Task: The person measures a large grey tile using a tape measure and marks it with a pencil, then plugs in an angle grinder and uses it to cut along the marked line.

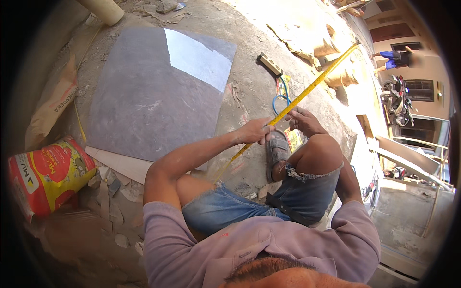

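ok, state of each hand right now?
Left hand: closed, holding the long, flat yellow measuring tape.
Right hand: partly curled, right by the tape; whether it grips it cannot be told.

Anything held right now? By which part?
Yellow tape measure blade, gripped partway along its length by the left hand; right hand beside it, grip unclear.

On the left side of the ground (249, 41) we see a red-and-yellow bag (53, 174), with a brown paper sack (52, 108) lying just beyond it. At the far left corner we make out a pale cylinder (106, 10). Farther right we find a socket strip (270, 65) near a blue cable (275, 102), then sunlit sacks (343, 76), a motorcycle (397, 100) and a person (405, 59) near a building (422, 108).
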The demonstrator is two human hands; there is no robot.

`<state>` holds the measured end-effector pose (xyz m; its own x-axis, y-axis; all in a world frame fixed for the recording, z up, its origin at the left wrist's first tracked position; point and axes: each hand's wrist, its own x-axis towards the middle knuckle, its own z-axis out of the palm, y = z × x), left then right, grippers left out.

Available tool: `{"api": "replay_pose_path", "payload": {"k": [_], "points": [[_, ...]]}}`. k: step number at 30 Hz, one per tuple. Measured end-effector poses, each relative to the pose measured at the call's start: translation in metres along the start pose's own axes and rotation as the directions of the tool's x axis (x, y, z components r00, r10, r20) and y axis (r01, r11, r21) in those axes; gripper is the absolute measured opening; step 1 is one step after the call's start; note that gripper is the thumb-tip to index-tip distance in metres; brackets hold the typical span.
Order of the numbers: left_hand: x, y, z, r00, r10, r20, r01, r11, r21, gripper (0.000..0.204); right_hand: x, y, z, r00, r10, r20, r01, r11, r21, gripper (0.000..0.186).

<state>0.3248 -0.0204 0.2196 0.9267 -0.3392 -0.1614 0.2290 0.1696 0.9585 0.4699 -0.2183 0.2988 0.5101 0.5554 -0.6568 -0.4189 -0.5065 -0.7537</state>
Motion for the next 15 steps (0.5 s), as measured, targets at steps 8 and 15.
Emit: {"api": "replay_pose_path", "payload": {"k": [8, 15], "points": [[-0.021, -0.036, 0.020, 0.969, -0.209, -0.133, 0.221, 0.972, 0.079, 0.024, 0.038, 0.058, 0.012, 0.914, 0.037, 0.404, -0.079, 0.993, 0.088, 0.043], [-0.003, -0.062, 0.023, 0.921, -0.388, -0.027, 0.364, 0.837, 0.408, 0.026, 0.062, 0.095, -0.042, 0.989, 0.023, 0.149, -0.044, 0.990, 0.135, 0.031]]}}
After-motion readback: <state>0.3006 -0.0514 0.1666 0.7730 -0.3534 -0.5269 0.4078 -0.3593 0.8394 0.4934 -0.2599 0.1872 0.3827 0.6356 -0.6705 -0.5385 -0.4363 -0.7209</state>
